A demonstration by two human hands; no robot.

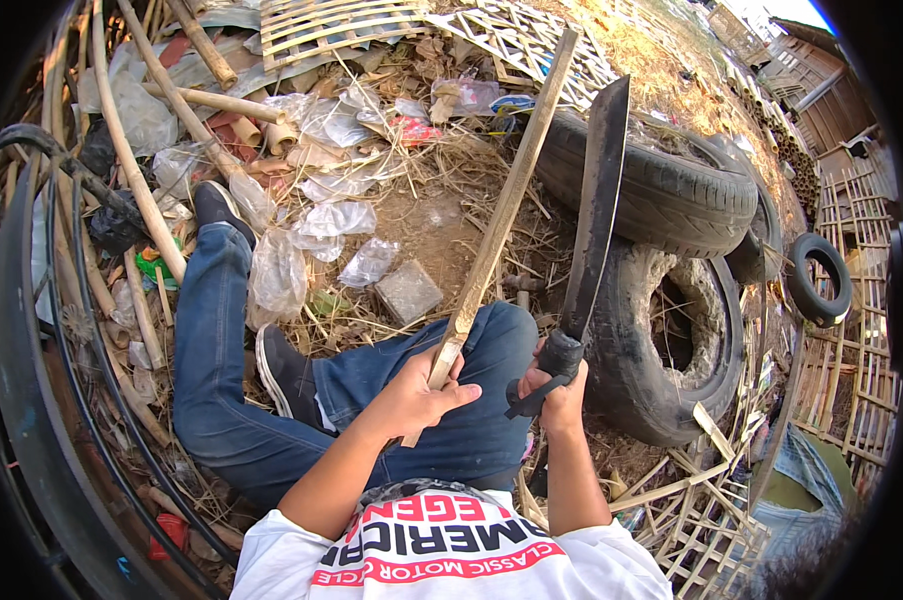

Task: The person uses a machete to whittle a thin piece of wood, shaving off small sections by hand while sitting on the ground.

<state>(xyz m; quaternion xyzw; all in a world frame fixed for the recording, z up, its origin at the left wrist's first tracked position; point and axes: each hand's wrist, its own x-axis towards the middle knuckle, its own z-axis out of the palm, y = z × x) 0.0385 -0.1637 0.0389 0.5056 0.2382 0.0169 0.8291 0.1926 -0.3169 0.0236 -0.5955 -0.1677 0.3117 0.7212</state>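
My left hand [418, 393] is closed around the lower end of a long, narrow wooden strip [506, 210], which slants up and away to the right. In my right hand [559, 396] is the dark wrapped handle of a machete [598, 200]. Its broad, dark blade points up and away, beside the strip and apart from it. Some black strap or wrapping hangs at the handle. Both hands are over my bent leg in blue jeans [471, 350].
Old tires [661, 190] are stacked at the right, one with a pale crusted inside. A grey block [408, 291] and plastic bags [277, 272] litter the ground ahead. Bamboo poles [121, 150] and a black metal frame [46, 400] stand left. Woven bamboo lattices [341, 28] lie far off.
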